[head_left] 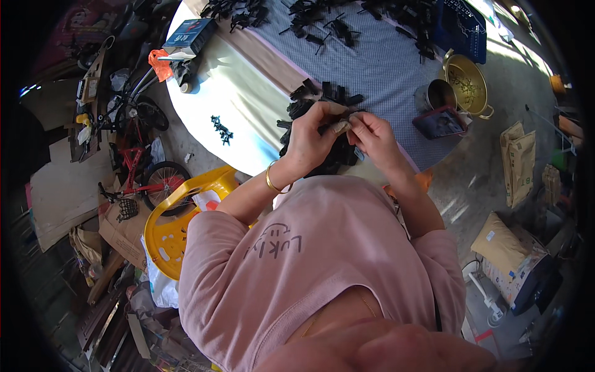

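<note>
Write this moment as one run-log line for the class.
left hand: pinching a small black part | right hand: fingertips on the same part | below: pile of black parts on round table | nearby: metal cup

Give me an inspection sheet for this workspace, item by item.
Surface: round table, part white, part under a checked cloth.
Job's things: pile of small black parts under the hands; a small piece pinched between them.
Clutter: gold colander, metal cup, phone, box.
Hands: left hand and right hand meet fingertip to fingertip.
Cables: nothing seen.
Surroundings: yellow plastic chair, red bicycle, sacks.
</note>
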Demonstrator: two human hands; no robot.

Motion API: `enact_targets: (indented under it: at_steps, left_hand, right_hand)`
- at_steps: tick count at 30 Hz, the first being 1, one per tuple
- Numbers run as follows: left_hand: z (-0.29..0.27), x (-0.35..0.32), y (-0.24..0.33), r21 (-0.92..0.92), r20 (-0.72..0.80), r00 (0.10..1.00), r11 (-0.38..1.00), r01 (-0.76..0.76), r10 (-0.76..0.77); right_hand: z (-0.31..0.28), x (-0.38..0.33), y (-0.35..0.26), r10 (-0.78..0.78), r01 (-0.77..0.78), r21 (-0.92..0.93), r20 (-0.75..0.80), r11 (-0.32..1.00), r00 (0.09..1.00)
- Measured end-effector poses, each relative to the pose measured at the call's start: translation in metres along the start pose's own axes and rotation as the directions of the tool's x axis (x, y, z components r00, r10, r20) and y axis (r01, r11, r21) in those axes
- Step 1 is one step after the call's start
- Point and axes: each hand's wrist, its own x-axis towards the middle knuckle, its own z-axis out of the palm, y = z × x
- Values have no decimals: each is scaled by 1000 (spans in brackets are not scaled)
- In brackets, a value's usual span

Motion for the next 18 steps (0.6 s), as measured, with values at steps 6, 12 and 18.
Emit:
enact_targets:
  at_steps: [6,12,18]
  left_hand:
    - [-19,18,-5,-840,285,862,323,435,-419]
    - [-20,10,-19,-738,488,808,340,584,-329]
    - [-13,5,-2,-473,403,897,798,375,-182]
  right_hand:
    - [-1,0,-6,-505,460,-409,-3,788,863]
    - [-1,-1,-13,-531,502,-334,7,798,848]
    - [-1,10,-8,-329,295,-352,-41,889,943]
